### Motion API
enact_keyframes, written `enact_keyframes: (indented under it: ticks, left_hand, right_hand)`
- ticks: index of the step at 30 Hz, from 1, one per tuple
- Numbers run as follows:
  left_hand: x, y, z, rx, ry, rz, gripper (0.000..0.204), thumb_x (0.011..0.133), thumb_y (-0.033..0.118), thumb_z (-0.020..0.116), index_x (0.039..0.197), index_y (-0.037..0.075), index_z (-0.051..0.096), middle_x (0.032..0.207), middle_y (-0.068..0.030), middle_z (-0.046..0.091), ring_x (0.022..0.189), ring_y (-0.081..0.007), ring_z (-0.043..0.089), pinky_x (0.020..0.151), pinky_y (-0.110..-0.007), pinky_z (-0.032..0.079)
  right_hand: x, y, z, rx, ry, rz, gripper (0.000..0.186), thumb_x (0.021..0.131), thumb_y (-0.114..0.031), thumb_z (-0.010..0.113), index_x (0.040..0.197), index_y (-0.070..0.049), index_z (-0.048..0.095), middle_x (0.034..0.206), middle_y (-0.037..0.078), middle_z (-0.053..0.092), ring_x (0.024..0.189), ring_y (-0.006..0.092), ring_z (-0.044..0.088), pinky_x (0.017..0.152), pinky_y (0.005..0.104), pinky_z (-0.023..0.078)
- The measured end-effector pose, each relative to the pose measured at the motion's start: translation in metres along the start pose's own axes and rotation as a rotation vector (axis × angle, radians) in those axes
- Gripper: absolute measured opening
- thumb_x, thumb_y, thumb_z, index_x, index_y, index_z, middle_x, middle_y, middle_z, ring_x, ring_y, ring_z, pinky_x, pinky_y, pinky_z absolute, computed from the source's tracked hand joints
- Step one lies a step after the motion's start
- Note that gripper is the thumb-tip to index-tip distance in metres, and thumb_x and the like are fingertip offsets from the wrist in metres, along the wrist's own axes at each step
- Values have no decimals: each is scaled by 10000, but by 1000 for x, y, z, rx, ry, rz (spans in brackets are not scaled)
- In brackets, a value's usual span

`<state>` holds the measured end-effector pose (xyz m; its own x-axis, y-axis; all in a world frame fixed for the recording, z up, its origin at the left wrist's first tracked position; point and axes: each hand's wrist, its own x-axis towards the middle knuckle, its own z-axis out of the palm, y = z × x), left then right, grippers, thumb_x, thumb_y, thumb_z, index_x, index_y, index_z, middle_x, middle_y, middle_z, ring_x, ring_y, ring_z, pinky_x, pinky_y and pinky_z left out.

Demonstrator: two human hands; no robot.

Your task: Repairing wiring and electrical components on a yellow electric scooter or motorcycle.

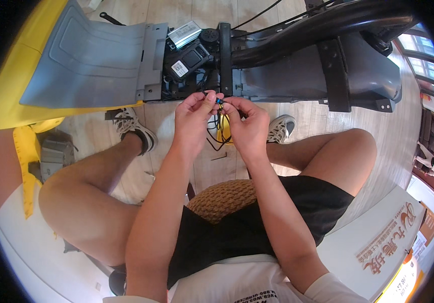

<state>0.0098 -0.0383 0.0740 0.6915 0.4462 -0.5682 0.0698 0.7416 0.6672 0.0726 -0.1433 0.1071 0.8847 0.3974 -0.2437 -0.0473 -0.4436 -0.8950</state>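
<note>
My left hand (193, 121) and my right hand (250, 126) meet in front of me, both closed in a pinch. Between their fingertips is a thin black cable (216, 147) with a small blue and yellow part (219, 102) on it, perhaps a connector. Slack loops of the cable hang below the fingers. Just beyond my hands lies a vehicle body with a grey panel (101, 60) and yellow edges. Its open bay holds a silver box (184, 34), a black module (195, 56) with a white label, and a round black part (209, 36).
A thick black tube (318, 38) and a black crossbar (225, 63) span the body. On the wooden floor lies a small hex key (220, 157). Yellow parts (25, 161) and a grey box (58, 154) stand at left. A woven stool (222, 200) is under me; a white board (373, 242) is at lower right.
</note>
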Motion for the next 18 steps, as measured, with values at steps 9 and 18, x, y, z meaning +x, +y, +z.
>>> enact_keyframes:
  ticks: [9,18]
  left_hand:
    - [0,-6,-1,-84,20,2,140,918,131,646,1002,19,636,1023,-113,674,806,-106,574,769,-241,466]
    - [10,38,-37,318,371,1,147,918,135,597,975,32,685,787,-31,652,651,-82,550,592,-228,446]
  right_hand:
    - [-1,7,8,41,31,-8,118,857,-31,657,938,47,694,786,107,701,687,124,639,656,261,498]
    - [-42,49,20,87,-332,292,518,827,-161,735,1260,15,511,831,62,677,788,134,637,716,272,506]
